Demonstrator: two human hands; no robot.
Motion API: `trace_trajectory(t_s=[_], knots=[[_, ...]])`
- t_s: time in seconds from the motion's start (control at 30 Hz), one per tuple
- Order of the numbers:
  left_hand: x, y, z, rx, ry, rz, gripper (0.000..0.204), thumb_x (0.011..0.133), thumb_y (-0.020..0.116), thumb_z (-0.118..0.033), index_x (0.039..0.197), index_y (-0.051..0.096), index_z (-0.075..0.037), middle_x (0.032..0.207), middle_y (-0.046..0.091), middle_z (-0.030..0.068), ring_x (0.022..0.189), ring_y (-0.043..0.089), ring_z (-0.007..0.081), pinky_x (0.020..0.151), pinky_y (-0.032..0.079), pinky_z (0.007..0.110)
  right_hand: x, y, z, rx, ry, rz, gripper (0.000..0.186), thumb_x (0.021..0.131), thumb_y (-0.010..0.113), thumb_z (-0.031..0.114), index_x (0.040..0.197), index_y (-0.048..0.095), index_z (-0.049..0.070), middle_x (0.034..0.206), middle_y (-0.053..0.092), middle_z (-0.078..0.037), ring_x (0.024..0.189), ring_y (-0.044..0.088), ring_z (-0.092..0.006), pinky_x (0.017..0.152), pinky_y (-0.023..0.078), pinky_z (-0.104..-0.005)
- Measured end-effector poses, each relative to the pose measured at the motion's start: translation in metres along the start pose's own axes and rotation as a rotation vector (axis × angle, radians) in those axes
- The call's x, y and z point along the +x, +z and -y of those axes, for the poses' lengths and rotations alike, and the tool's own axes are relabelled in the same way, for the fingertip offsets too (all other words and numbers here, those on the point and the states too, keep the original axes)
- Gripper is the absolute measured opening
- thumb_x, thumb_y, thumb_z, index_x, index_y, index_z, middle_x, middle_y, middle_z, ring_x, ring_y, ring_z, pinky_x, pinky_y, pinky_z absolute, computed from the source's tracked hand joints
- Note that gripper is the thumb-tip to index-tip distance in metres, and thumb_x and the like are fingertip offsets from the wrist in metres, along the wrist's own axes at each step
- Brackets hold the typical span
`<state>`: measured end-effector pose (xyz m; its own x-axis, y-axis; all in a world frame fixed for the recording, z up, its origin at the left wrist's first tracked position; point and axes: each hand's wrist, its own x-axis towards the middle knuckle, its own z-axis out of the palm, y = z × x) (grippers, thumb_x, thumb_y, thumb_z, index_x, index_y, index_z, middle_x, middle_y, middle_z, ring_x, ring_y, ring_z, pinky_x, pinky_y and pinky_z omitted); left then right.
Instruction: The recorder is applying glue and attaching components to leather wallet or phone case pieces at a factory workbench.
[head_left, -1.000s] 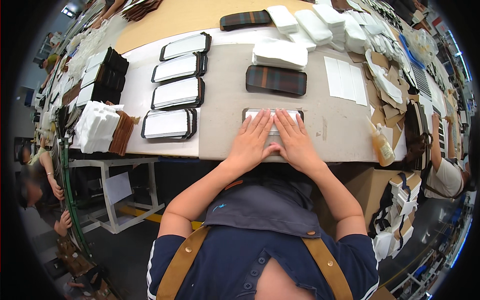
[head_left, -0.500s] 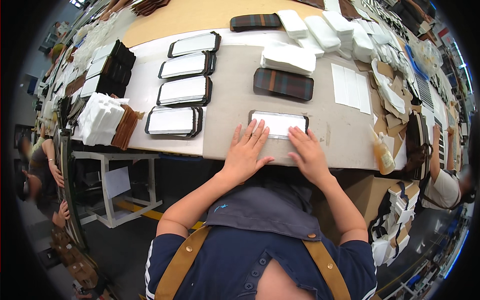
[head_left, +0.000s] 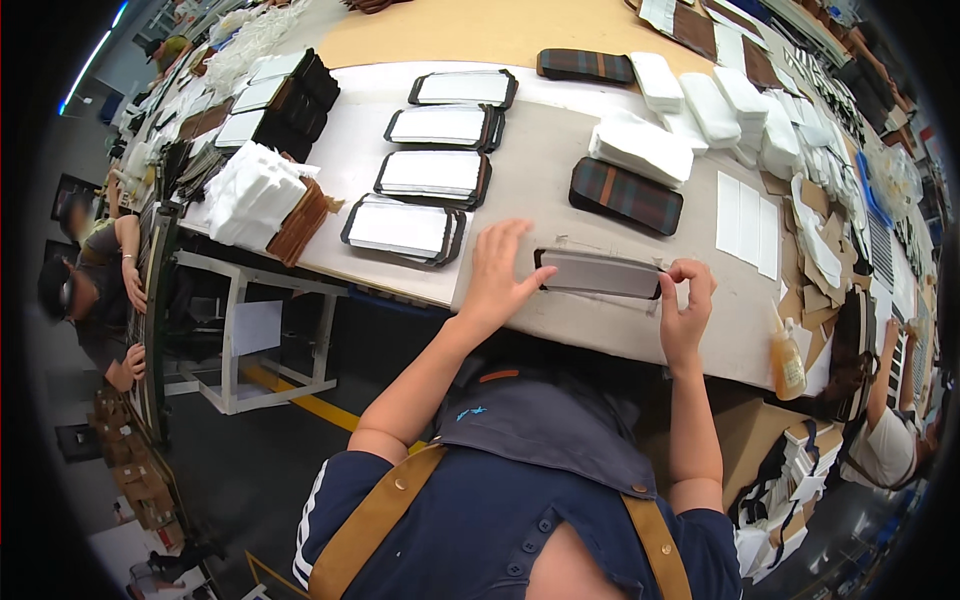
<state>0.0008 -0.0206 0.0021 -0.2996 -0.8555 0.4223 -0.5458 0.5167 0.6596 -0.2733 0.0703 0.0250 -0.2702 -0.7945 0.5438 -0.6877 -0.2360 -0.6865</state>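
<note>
A rounded rectangular panel with a pale face and dark edge (head_left: 600, 274) is tilted up above the near part of the table. My right hand (head_left: 689, 300) pinches its right end between thumb and fingers. At the other end, my left hand (head_left: 500, 270) is open, fingers stretched, its thumb tip at the panel's left corner. Behind the panel lies a stack of dark plaid pieces (head_left: 626, 196), partly under a pile of white pads (head_left: 640, 150). To the left, several stacks of similar white-faced, dark-edged panels (head_left: 400, 228) stand in a column.
White layered pieces (head_left: 252, 195) and brown ones (head_left: 297, 228) are piled at the left table edge. Flat white strips (head_left: 747, 225) lie on the right, near a bottle of amber liquid (head_left: 788, 365). More white pads (head_left: 712, 110) are heaped at the back. Co-workers are at both sides.
The panel was flat under both hands; now it is raised and tilted. My right hand has closed on its right end, and my left hand has shifted to its left end. The view has turned.
</note>
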Motion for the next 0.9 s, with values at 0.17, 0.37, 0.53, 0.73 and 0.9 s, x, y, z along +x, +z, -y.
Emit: trace_trajectory(t_s=[0.17,0.37,0.53,0.73,0.9], knots=[[0.015,-0.017,0.006,-0.468,-0.233,0.102,0.025,0.094,0.08,-0.02,0.104,0.069,0.0,0.104,0.071,0.0056,0.102,0.062,0.0169,0.094,0.048,0.031,0.005,-0.002,-0.008,0.233,0.16,0.084,0.013,0.098,0.072,0.011,0.106,0.065,0.003,0.104,0.066,-0.006,0.099,0.059,-0.0237,0.096,0.044,-0.0359],[0.085,-0.093,0.047,-0.562,-0.274,-0.263,0.02,0.101,0.074,-0.017,0.106,0.069,0.002,0.093,0.069,0.0001,0.084,0.06,0.0046,0.076,0.048,0.021,0.054,0.018,-0.021,-0.311,-0.176,0.156,0.037,0.095,0.075,0.013,0.129,0.068,0.0,0.138,0.067,-0.014,0.132,0.059,-0.034,0.111,0.045,-0.0426],[0.164,-0.12,0.144,-0.47,-0.271,-0.354,0.025,0.101,0.073,-0.019,0.113,0.069,0.003,0.099,0.073,0.0041,0.083,0.063,0.0063,0.074,0.05,0.022,0.058,0.03,-0.054,-0.535,-0.297,0.26,0.043,0.092,0.073,0.007,0.134,0.066,0.0,0.143,0.065,-0.013,0.133,0.059,-0.0328,0.115,0.044,-0.0457],[0.2,-0.111,0.221,-0.432,-0.538,-0.248,0.04,0.096,0.078,-0.032,0.12,0.071,0.0,0.101,0.075,0.0056,0.084,0.066,0.0091,0.073,0.05,0.023,0.056,0.031,-0.057,-0.551,-0.331,0.25,0.041,0.091,0.072,0.003,0.132,0.066,-0.001,0.141,0.066,-0.014,0.134,0.06,-0.0286,0.115,0.044,-0.0454],[0.254,-0.101,0.2,-0.566,-0.459,-0.245,0.04,0.096,0.078,-0.033,0.123,0.07,-0.004,0.097,0.074,0.002,0.083,0.064,0.0088,0.075,0.048,0.025,0.05,0.028,-0.057,-0.559,-0.306,0.225,0.041,0.091,0.072,0.003,0.131,0.067,0.0,0.141,0.066,-0.014,0.134,0.06,-0.0288,0.115,0.044,-0.0454]])
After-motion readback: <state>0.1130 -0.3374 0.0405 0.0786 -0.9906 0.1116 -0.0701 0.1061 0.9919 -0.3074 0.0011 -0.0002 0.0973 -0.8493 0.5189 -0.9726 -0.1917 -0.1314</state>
